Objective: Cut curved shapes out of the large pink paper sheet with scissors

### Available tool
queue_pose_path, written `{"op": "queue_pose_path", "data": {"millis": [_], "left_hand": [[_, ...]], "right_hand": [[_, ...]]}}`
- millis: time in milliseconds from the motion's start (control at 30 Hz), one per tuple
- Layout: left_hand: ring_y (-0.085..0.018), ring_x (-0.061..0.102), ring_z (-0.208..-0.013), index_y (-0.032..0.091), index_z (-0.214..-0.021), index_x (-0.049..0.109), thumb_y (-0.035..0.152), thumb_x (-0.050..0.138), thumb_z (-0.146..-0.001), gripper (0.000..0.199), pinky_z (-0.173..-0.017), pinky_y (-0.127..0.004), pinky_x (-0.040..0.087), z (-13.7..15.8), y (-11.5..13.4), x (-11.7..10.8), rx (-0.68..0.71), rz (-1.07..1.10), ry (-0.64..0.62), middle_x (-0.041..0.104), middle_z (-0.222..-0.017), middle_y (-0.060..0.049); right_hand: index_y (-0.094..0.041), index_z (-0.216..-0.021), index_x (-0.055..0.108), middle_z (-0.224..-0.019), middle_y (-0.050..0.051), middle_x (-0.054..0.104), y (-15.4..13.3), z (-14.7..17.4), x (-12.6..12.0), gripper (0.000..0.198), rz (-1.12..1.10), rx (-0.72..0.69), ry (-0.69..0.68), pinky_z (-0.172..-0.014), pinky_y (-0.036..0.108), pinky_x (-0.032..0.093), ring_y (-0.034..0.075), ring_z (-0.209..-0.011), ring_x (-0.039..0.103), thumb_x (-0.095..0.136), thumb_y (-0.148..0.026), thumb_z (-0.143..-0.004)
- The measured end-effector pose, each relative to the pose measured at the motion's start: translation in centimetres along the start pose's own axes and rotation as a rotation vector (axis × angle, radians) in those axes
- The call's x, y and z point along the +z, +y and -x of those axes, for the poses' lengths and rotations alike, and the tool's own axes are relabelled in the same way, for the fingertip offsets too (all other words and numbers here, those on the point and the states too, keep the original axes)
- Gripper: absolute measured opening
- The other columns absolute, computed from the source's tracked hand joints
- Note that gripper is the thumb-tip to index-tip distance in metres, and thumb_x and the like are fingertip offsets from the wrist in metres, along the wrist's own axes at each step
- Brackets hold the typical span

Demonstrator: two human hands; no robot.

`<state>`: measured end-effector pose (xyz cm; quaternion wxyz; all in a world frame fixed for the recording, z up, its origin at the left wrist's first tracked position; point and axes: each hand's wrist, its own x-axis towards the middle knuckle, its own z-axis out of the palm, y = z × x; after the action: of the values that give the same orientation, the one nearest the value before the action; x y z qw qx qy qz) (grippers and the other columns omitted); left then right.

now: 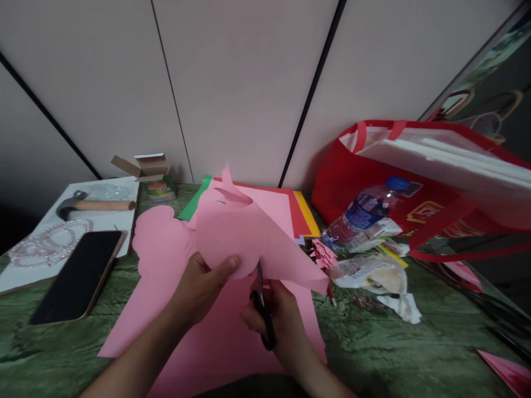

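My left hand (209, 284) pinches the lower edge of a raised pink paper sheet (232, 232), its thumb lying on the near face and its other fingers hidden behind. A cut strip curls up at the sheet's top. In my right hand (282, 315) is a pair of scissors (262, 315) with black handles. The blades meet the sheet's lower edge, just right of my left thumb. Under both hands lies more pink paper (215, 348), and a scallop-edged pink piece (161, 249) rests at the left.
Left are a phone (78, 279), a hammer (99, 205), bead strings (50, 243) and a small open box (155, 179). Coloured sheets (305, 213) lie behind. At right are a water bottle (360, 215), a red bag (381, 160), a pink paper flower (323, 254) and plastic wrapping (373, 273).
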<state>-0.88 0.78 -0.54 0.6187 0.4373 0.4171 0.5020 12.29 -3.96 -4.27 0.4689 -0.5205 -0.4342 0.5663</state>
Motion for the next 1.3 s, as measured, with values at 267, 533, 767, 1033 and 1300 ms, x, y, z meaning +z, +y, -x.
{"op": "queue_pose_path", "data": {"millis": [267,533,767,1033,1300], "left_hand": [[-0.024,0.064,-0.081,0.014,-0.08,0.068,0.036,0.063,-0.071,0.025,-0.069,-0.032,0.051,0.0,0.3,0.0,-0.002,-0.375,0.117,0.072,-0.082,-0.006],[-0.023,0.064,-0.08,0.015,-0.082,0.068,0.034,0.063,-0.072,0.022,-0.067,-0.031,0.05,-0.1,0.3,0.2,-0.01,-0.243,0.063,0.072,-0.084,-0.006],[-0.02,0.062,-0.062,0.015,-0.065,0.065,0.032,0.06,-0.073,0.019,-0.055,-0.03,0.051,0.5,0.4,1.7,-0.076,-0.187,-0.025,0.065,-0.059,-0.003],[-0.022,0.064,-0.071,0.016,-0.066,0.066,0.031,0.061,-0.071,0.017,-0.06,-0.03,0.051,0.8,-0.2,1.4,-0.073,-0.272,0.049,0.067,-0.061,-0.003],[-0.023,0.065,-0.074,0.015,-0.078,0.069,0.027,0.06,-0.073,0.015,-0.064,-0.031,0.052,0.7,-0.1,1.6,-0.094,-0.209,0.013,0.069,-0.063,-0.003]], "right_hand": [[-0.017,-0.079,0.052,-0.054,-0.005,0.053,-0.6,0.2,0.3,0.021,-0.28,0.095,-0.323,-0.057,0.027,0.044,0.011,-0.052,0.054,0.063,-0.031,-0.068],[-0.019,-0.104,0.048,-0.051,-0.009,0.049,-1.1,0.1,-0.2,0.037,-0.249,0.019,-0.263,-0.054,0.027,0.046,0.011,-0.046,0.051,0.061,-0.035,-0.072],[-0.017,-0.084,0.057,-0.069,-0.002,0.049,-1.0,-0.1,-0.7,0.025,-0.25,-0.029,-0.199,-0.069,0.031,0.045,0.013,-0.064,0.051,0.065,-0.037,-0.071],[-0.016,-0.075,0.055,-0.066,-0.002,0.047,-1.1,-0.2,-0.8,0.025,-0.159,-0.057,-0.147,-0.063,0.028,0.043,0.014,-0.063,0.048,0.065,-0.039,-0.072],[-0.018,-0.078,0.054,-0.066,-0.003,0.047,-1.1,-0.3,-0.8,0.025,-0.154,-0.071,-0.122,-0.062,0.027,0.044,0.013,-0.062,0.049,0.064,-0.04,-0.072]]}}
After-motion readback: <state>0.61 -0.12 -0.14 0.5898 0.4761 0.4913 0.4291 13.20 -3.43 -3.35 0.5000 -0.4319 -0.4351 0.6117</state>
